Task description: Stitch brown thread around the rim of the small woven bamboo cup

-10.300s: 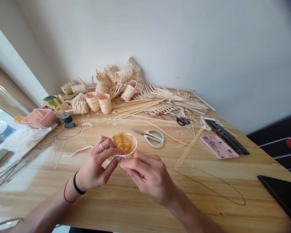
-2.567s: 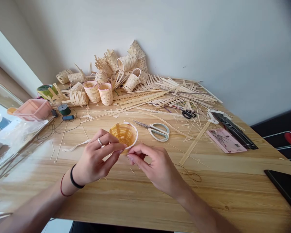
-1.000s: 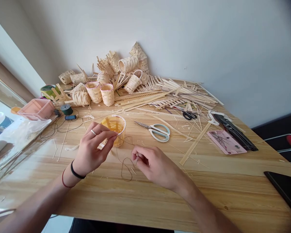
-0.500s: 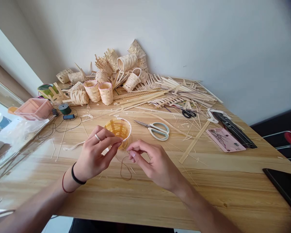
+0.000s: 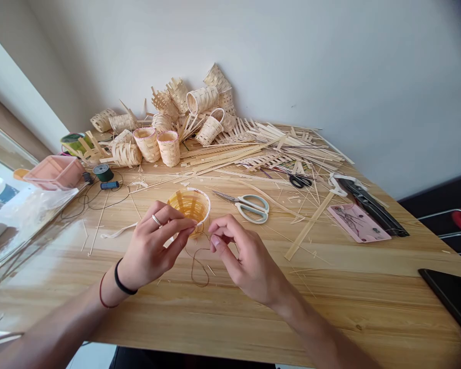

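A small yellow woven basket (image 5: 190,203) with a white strip along its rim lies tilted on the table, its mouth turned toward me. My left hand (image 5: 157,238) pinches the near edge of that rim between thumb and fingertips. Just to the right, my right hand (image 5: 244,256) is closed in a pinch on a thin brown thread (image 5: 194,271). The thread hangs from the rim and loops on the tabletop below both hands. Whether a needle is between the right fingertips cannot be made out. White-handled scissors (image 5: 251,207) lie behind my right hand.
Woven baskets (image 5: 169,147) and bamboo strips (image 5: 269,141) are heaped by the wall. Black scissors (image 5: 300,180), a pink tray (image 5: 357,225) of small metal pieces and a black tool (image 5: 372,210) lie right. Thread spools (image 5: 103,172) and a pink bin (image 5: 54,171) stand left.
My right hand has moved slightly right, away from the basket rim, with the thread. My left hand keeps its pinch on the rim.
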The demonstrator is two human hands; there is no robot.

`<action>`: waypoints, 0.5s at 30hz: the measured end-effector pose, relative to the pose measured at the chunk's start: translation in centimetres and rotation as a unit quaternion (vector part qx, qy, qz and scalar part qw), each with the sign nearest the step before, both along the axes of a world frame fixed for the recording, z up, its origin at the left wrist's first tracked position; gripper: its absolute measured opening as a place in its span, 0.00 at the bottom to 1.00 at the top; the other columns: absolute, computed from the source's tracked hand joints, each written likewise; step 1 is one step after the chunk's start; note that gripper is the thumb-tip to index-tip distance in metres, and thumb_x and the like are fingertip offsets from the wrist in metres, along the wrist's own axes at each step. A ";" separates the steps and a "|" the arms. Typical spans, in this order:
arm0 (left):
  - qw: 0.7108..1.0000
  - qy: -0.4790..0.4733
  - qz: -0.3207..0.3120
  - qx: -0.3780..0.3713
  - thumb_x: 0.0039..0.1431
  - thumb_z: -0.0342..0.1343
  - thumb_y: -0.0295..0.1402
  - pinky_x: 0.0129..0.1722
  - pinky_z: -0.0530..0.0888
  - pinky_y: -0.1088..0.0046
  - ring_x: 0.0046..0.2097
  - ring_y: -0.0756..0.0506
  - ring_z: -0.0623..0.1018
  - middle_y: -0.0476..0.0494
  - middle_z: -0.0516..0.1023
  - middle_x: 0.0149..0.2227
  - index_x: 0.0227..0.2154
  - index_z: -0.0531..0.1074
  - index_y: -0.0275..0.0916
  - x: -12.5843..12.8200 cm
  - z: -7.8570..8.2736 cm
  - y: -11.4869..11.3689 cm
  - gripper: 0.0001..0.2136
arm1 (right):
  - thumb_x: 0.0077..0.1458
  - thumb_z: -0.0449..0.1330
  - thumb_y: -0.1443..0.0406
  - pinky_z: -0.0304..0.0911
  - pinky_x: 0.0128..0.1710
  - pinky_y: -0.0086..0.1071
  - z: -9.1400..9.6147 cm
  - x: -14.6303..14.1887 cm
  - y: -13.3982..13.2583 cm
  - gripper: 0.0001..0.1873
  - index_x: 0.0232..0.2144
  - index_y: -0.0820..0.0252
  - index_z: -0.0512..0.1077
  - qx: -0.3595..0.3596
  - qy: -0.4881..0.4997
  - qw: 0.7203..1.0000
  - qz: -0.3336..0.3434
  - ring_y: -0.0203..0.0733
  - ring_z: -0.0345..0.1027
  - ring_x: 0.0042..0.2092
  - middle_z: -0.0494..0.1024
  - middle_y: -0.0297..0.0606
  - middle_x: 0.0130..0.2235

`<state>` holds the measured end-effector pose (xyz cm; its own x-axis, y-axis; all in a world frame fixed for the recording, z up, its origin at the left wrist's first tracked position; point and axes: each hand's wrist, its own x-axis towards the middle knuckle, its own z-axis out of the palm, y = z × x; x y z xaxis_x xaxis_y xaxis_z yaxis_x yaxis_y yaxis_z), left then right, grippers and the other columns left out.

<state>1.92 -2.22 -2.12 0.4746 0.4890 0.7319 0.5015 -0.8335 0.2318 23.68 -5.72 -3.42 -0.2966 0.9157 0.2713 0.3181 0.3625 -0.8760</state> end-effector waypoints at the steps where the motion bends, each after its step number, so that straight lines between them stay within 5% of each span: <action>1: 1.000 -0.001 0.000 0.001 0.62 0.63 0.19 0.40 0.74 0.70 0.40 0.48 0.73 0.45 0.77 0.37 0.42 0.77 0.36 0.0 0.0 0.0 0.08 | 0.69 0.53 0.67 0.64 0.31 0.30 0.1 0.0 0.0 0.03 0.44 0.55 0.67 -0.002 0.006 1.000 0.001 0.37 0.71 0.32 0.75 0.31 0.31; 15: 1.000 -0.003 -0.007 -0.007 0.63 0.62 0.19 0.40 0.74 0.71 0.39 0.49 0.73 0.45 0.78 0.36 0.42 0.77 0.36 0.2 0.2 -0.2 0.08 | 0.68 0.60 0.66 0.76 0.40 0.30 -0.5 -0.6 0.1 0.03 0.43 0.55 0.73 -0.045 0.087 0.995 0.007 0.39 0.82 0.42 0.86 0.35 0.39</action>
